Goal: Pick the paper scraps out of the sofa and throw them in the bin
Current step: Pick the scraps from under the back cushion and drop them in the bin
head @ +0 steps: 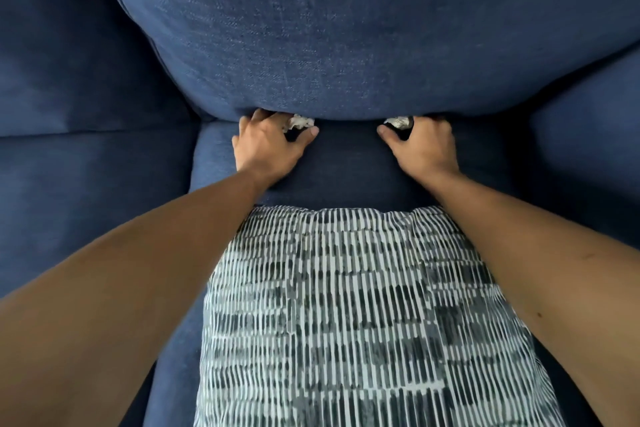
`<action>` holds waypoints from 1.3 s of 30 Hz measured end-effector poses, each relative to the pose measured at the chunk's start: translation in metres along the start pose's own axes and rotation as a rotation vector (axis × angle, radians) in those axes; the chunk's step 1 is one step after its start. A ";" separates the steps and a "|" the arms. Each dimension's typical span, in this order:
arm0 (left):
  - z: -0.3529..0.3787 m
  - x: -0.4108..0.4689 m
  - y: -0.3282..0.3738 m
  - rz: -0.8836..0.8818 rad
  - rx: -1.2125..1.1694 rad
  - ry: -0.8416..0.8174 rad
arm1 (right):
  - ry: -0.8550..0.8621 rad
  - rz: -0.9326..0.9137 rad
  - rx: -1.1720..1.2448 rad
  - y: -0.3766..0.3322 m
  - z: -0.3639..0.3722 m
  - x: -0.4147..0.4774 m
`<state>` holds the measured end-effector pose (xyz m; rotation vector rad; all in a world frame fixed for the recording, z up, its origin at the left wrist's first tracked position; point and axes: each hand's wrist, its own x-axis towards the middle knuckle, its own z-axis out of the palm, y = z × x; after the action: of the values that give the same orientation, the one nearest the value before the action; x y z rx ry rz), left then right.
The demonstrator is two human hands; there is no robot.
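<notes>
My left hand [268,146] reaches into the gap between the blue seat cushion [346,163] and the back cushion [346,28]. Its fingers curl around a crumpled white paper scrap [300,121]. My right hand [424,146] is in the same gap further right, its fingers closed around a second crumpled paper scrap [397,121]. The fingertips of both hands are partly hidden under the back cushion's lower edge. No bin is in view.
A black-and-white patterned garment [346,305] covers my lap in the lower middle. Another blue seat cushion [86,184] lies to the left. The sofa's blue side [588,149] rises on the right.
</notes>
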<state>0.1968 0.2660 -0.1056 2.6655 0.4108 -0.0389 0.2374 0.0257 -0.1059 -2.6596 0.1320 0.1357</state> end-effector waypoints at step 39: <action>-0.145 -0.080 0.082 0.177 -0.165 0.016 | 0.064 -0.133 -0.144 0.007 -0.203 -0.142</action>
<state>0.1385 0.2353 0.0671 2.5297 0.1731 0.0672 0.1106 -0.0648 0.0876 -2.8069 -0.0356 0.0169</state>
